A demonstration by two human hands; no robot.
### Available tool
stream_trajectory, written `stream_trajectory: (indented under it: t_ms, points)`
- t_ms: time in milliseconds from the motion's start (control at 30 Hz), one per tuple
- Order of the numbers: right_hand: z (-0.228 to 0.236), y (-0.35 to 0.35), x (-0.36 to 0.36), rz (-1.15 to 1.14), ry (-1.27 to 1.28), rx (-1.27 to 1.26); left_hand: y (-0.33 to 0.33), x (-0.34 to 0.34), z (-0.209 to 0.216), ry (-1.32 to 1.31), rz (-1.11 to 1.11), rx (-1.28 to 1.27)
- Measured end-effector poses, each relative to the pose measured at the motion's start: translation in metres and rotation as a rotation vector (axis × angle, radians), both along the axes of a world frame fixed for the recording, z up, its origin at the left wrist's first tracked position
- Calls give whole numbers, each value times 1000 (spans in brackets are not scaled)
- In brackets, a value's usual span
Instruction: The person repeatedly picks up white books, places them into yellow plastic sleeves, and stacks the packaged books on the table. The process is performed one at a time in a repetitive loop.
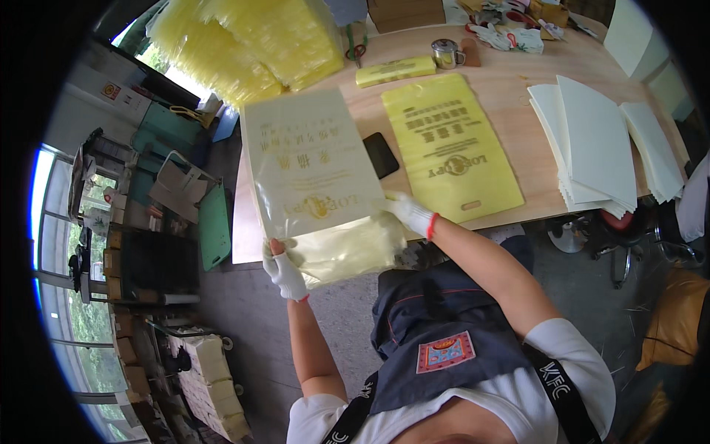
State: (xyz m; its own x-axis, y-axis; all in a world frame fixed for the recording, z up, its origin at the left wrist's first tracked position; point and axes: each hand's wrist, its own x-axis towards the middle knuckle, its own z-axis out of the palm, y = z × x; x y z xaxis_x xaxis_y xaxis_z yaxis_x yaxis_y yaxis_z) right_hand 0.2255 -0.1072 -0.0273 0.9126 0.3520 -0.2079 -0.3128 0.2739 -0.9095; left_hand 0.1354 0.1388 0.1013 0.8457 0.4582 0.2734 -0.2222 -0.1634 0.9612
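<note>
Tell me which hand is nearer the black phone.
Right. The right hand is on the person's side of the black phone, slightly to its right; the left hand is farther off toward the person, well to its left.

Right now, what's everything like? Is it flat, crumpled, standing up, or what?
Clear bag: held, near end crumpled
Pale stack: seemingly inside that bag
Left hand: gloved, gripping the bag's edge
Right hand: gloved, touching the bag's right side
Yellow printed bag: lying flat
Phone: lying flat, dark
Metal mug: standing upright
White sheets: stacked, fanned out
Yellow plastic pile: heaped up
</note>
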Motion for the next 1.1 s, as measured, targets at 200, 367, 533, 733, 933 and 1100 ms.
stream_trajectory:
  t_ms: [200, 367, 533, 733, 933, 1100]
  points:
    - [23, 37, -10, 59, -100, -735, 121, -5, -89, 782, 236, 820]
    - [28, 19, -12, -56, -275, -1013, 114, 36, -84, 503, 132, 587]
    - [15, 57, -21, 121, -371, -957, 140, 81, -131, 799, -10, 591]
    - [43, 43, -74, 247, -760, -1296, 119, 79, -122, 681, -142, 475]
    - [-23, -19, -141, 656, -910, -1305, 59, 71, -82, 516, 248, 1333]
    - [-19, -119, -155, 373, -557, -1023, -117, 55, -76, -154, -280, 913]
